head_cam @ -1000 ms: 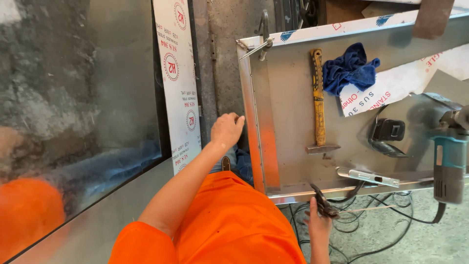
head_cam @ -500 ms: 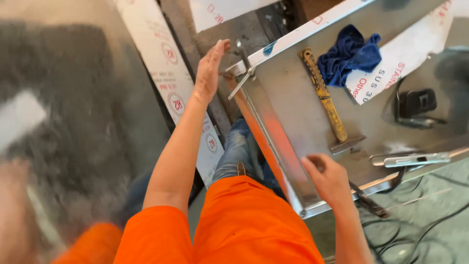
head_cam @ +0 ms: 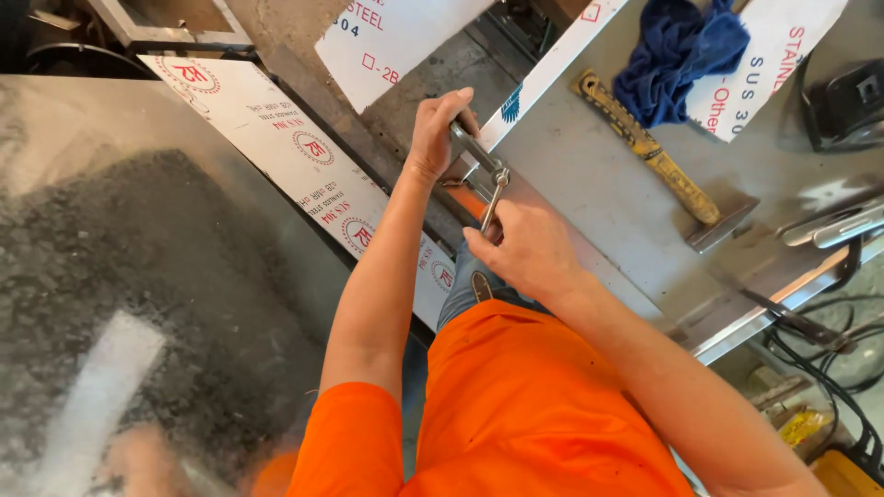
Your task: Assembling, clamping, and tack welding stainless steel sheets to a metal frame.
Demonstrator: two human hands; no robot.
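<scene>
Polished sheet [head_cam: 138, 276]: we are seeing a big reflective metal panel filling the left side, with a white printed protective strip [head_cam: 304, 175] running along its right edge.

Left hand [head_cam: 435, 129]: we are wrapping its fingers shut around the upper handle of a metal locking clamp [head_cam: 483, 175], thumb side toward the sheet corner.

Clamp position: it is sitting at the near corner of the tray-like steel panel [head_cam: 608, 193], between our two hands, with its jaws apparently biting the folded edge there; the jaw tips themselves are hidden by the left hand.

Right hand [head_cam: 525, 253]: we are pinching the lower arm of the clamp between curled fingers and thumb, just below the pivot.

Handling: we are judging the clamp to be stiff, hard steel, fairly light, smooth enough to slip in a loose grip; the two handles are the best places to hold, away from the pivot where skin could get nipped.

Further right: a yellow-handled hammer [head_cam: 658, 161] is lying on the steel panel, a blue rag [head_cam: 677, 51] is bunched beyond it, and dark cables [head_cam: 829, 350] are trailing off the lower right edge.
</scene>
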